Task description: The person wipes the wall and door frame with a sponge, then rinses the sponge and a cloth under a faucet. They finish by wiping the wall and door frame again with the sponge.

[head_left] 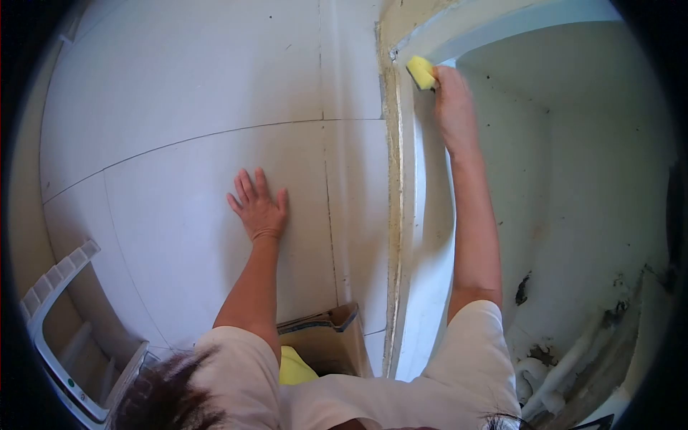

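Observation:
My right hand [456, 107] reaches up at the top, gripping a yellow sponge [421, 72] with a dark underside. The sponge is against the pale frame [408, 143] that borders a recess, near its upper corner. On the left, my left hand [259, 212] lies flat with fingers spread on a white tiled surface [179, 236] with thin dark joints. A rough, yellowish-brown strip [393, 215] runs between the tiles and the frame.
Right of the frame is a pale recess [580, 165] with dark spots and pipes [573, 369] low down. A white-grey plastic stool [50, 337] stands at lower left. Close to my body are a cardboard box [344, 337] and something yellow [295, 367].

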Tool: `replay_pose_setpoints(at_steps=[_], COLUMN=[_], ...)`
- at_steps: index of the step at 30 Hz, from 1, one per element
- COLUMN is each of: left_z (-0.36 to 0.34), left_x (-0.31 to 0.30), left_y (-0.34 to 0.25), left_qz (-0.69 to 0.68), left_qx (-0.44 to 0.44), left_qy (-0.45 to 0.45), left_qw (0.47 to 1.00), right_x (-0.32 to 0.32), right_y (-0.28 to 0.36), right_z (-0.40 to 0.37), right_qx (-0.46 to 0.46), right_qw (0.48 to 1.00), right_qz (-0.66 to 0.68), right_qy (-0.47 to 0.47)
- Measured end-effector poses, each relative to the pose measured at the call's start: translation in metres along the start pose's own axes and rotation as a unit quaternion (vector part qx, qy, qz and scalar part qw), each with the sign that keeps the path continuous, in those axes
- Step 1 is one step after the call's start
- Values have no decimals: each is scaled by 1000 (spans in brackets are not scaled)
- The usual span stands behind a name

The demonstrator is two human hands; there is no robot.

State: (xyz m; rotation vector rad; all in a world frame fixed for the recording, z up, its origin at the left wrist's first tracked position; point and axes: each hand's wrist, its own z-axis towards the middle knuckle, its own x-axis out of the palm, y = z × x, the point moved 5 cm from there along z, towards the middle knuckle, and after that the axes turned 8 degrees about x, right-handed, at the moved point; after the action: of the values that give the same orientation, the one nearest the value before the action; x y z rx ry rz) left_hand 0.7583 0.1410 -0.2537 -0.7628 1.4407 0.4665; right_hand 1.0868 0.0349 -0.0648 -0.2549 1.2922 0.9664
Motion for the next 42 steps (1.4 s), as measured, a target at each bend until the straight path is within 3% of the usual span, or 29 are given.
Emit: replay_pose_setpoints(at_steps=[1, 2, 4, 8, 10, 15, 17, 18, 20, 22, 25, 28, 30, 31, 33, 36, 40, 42], left_z=[0, 0, 0, 2, 2, 3, 2, 1, 1, 1, -1, 0, 1, 1, 0, -2, -3, -2], left_x=[0, -1, -2, -9, -7, -7, -6, -6, -4, -4, -4, -7, -8, -8, -6, -4, -1, -1], left_y=[0, 0, -1, -5, -4, -2, -2, -2, 1, 1, 0, -2, -1, -1, -1, -2, -1, -2], left_qz=[-1, -3, 1, 14, 3, -2, -1, -2, -8, -6, -7, -10, -9, -3, 1, 9, 24, 16], left_qx=[2, 4, 4, -9, -7, -13, -1, -3, -4, -3, 5, 8, 2, 7, 11, 13, 13, 12], left_qy=[-4, -8, -9, 22, 19, 17, 3, 4, 27, 17, 2, -3, 7, 1, 4, -1, -13, -18], left_qw=[1000, 1000, 1000, 1000, 1000, 1000, 1000, 1000, 1000, 1000, 1000, 1000, 1000, 1000, 1000, 1000, 1000, 1000], right_x=[-2, 8, 42, 44, 36, -29, -40, -44, -53, -51, -17, 38, 69, 73, 89, 102, 60, 31], right_y=[12, 4, -17, -24, -25, 1, -16, -11, -19, -7, 35, 72, 68, 68, 43, 23, 28, 29], right_z=[1, 1, -5, -16, -50, -158, -170, -161, -125, -81, -31, -8, 7, 10, 21, -21, -139, -234], right_qx=[-76, -76, -131, -87, -23, -60, 76, 76, 253, 176, -80, -284, -335, -333, -147, -188, -255, -177], right_qw=[995, 995, 988, 994, 986, 976, 943, 942, 925, 952, 990, 942, 914, 916, 865, 848, 881, 903], right_qz=[-52, -51, -65, -29, -35, -43, 94, 93, 164, 171, -18, -158, -222, -217, -390, -398, -315, -205], right_qy=[-46, -46, 45, 61, 162, 204, 311, 312, 232, 185, 110, 85, 46, 57, 279, 295, 242, 335])
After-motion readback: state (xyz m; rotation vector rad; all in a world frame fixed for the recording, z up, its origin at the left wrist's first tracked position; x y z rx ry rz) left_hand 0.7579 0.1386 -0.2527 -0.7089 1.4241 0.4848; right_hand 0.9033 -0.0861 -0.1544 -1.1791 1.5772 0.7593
